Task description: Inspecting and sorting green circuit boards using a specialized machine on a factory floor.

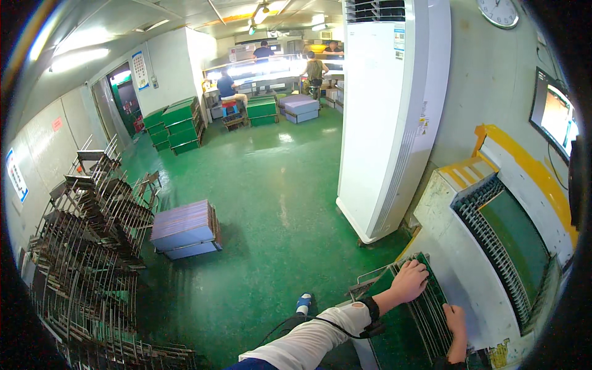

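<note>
Below me at the right stands a wire rack (pixel 431 308) with thin green panels (pixel 423 259) standing in it. My left hand (pixel 409 282) reaches over it from a white sleeve with a black wristband. Its fingers curl over the far top edge of a green panel. Closer to me and further right, my right hand (pixel 455 319) is closed at the rack's right side. Whatever lies inside those fingers is hidden. Beside the rack is a white machine (pixel 441 216) with a row of rollers (pixel 493 253) and a large green panel (pixel 515 231) on them.
A tall white air conditioner (pixel 382 123) stands ahead. Empty metal racks (pixel 92 240) are piled at the left, near a stack of purple-grey panels (pixel 185 225). Green stacks (pixel 182 126) stand farther back. Several people sit or stand at a lit bench (pixel 271 77). A screen (pixel 555 114) hangs at right.
</note>
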`<state>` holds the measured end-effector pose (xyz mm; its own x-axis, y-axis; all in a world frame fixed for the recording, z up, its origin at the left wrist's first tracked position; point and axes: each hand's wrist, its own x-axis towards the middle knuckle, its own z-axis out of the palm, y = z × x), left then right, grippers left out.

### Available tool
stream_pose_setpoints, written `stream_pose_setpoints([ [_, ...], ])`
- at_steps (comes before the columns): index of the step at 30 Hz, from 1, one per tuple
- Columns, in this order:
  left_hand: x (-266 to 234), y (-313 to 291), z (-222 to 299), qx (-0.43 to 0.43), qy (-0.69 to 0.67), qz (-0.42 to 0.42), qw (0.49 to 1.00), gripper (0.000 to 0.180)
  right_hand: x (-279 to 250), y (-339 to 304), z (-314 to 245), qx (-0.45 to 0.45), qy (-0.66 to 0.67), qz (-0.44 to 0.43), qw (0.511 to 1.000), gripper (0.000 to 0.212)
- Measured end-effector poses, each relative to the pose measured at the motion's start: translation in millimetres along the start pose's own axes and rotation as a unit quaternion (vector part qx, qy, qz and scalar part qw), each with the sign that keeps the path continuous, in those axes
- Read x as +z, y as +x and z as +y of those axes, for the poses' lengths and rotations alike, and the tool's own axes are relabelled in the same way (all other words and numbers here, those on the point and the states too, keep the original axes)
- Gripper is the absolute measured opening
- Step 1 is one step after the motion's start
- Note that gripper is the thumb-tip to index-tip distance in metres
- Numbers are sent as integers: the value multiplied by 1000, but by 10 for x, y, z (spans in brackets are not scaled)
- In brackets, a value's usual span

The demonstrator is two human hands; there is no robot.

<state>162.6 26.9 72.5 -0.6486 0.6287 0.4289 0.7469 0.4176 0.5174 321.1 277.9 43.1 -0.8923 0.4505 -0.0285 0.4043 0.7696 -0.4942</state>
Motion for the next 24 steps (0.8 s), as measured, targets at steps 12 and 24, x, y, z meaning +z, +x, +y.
stream_pose_setpoints([
  [12,28,1,-7,-4,5,3,1000,26,25,12,41,2,11,6,1000,54],
  [24,2,-2,-7,4,4,6,1000,26,119,55,163,0,13,32,999,55],
])
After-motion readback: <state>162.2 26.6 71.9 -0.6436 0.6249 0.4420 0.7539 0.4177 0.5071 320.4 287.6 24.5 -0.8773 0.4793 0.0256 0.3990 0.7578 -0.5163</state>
